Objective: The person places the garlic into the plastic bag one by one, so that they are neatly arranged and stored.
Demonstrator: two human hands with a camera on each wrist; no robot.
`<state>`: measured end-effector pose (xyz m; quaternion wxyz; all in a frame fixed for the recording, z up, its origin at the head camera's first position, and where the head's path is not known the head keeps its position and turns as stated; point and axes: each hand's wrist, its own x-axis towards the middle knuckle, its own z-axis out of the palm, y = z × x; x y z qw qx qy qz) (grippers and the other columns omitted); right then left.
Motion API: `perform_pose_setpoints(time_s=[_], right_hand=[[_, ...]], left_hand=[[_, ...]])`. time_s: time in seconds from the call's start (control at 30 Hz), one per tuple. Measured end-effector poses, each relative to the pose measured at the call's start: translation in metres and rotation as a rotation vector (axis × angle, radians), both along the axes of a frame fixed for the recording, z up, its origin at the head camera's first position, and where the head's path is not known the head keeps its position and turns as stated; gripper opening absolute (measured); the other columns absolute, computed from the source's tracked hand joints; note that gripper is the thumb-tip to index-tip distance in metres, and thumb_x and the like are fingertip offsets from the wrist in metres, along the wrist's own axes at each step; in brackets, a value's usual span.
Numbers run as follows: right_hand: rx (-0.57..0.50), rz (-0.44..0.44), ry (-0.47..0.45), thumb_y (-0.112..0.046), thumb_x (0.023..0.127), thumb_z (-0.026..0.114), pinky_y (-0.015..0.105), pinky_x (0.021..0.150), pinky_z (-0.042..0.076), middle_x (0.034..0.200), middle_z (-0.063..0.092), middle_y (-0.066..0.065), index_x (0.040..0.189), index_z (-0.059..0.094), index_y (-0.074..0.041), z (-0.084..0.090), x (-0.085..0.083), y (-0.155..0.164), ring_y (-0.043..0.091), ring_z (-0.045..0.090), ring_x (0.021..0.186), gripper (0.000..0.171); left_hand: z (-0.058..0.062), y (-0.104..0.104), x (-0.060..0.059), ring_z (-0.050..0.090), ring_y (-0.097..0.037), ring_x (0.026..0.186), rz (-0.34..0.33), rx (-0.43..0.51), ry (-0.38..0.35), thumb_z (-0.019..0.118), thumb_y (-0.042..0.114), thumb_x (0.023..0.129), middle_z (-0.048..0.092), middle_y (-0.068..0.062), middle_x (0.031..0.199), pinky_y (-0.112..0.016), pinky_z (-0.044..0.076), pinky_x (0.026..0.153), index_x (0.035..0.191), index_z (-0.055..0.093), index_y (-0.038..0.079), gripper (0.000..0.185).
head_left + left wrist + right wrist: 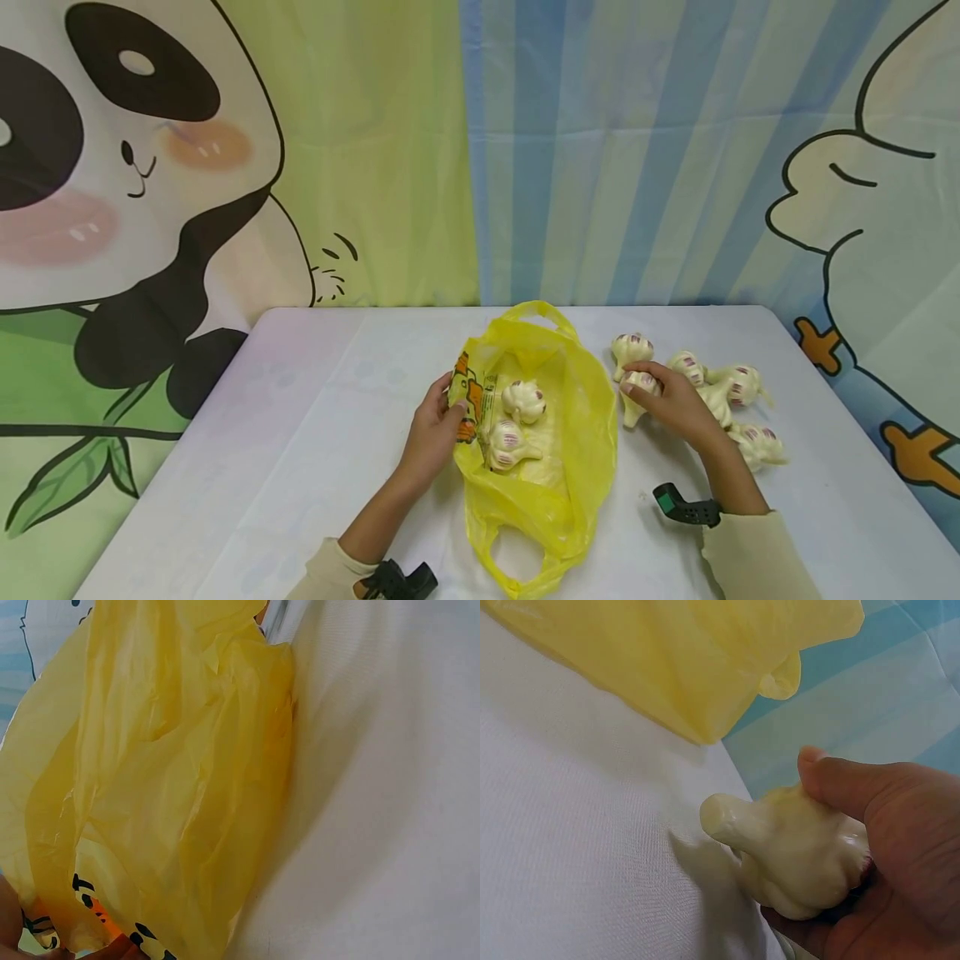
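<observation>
A pale cream garlic bulb with purple stripes [640, 386] sits in my right hand [675, 404], on the right side of the white table [300, 433], just right of the bag. My fingers and thumb wrap around it; in the right wrist view the thumb [855, 787] presses its top and its stem pokes out to the left, low over the cloth. My left hand [435, 429] pinches the left edge of the thin yellow plastic bag [570, 433] by its orange print and holds the mouth wide. The bag lies in the middle of the table. Two more garlic bulbs [522, 401] lie inside it, one nearer than the other. A small pile of loose garlic bulbs [738, 387] lies on the table right beside my right hand, some far, some near. A black strap [686, 508] sits on my right wrist.
</observation>
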<state>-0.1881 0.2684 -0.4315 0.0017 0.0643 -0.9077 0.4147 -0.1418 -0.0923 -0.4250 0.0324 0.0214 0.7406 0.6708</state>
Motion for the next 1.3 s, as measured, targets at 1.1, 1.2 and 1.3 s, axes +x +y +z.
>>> perform_pose_setpoints(time_s=[1.1, 1.2, 1.3], right_hand=[[-0.028, -0.010, 0.097, -0.039, 0.097, 0.060, 0.026, 0.067, 0.048, 0.119, 0.059, 0.020, 0.133, 0.057, -0.010, 0.021, 0.002, 0.004, 0.028, 0.054, 0.087, 0.046], [-0.048, -0.003, 0.094, -0.039, 0.097, 0.059, 0.022, 0.069, 0.048, 0.123, 0.057, 0.020, 0.134, 0.056, -0.010, 0.026, 0.002, 0.004, 0.027, 0.054, 0.091, 0.047], [-0.066, 0.002, 0.102, -0.037, 0.098, 0.059, 0.019, 0.070, 0.048, 0.124, 0.057, 0.018, 0.134, 0.056, -0.009, 0.031, 0.002, 0.003, 0.025, 0.055, 0.092, 0.046]], left_hand=[[-0.001, 0.000, 0.000, 0.059, -0.026, 0.111, 0.002, -0.001, -0.013, 0.049, 0.021, 0.103, 0.053, -0.015, 0.135, -0.035, 0.052, 0.085, 0.153, 0.027, 0.012, 0.055], [-0.002, 0.000, 0.000, 0.059, -0.025, 0.111, 0.007, -0.005, -0.009, 0.048, 0.020, 0.103, 0.053, -0.014, 0.135, -0.035, 0.052, 0.085, 0.153, 0.027, 0.011, 0.055], [-0.002, 0.000, -0.001, 0.060, -0.024, 0.108, 0.011, -0.005, -0.015, 0.048, 0.020, 0.103, 0.056, -0.013, 0.131, -0.035, 0.052, 0.083, 0.152, 0.028, 0.012, 0.054]])
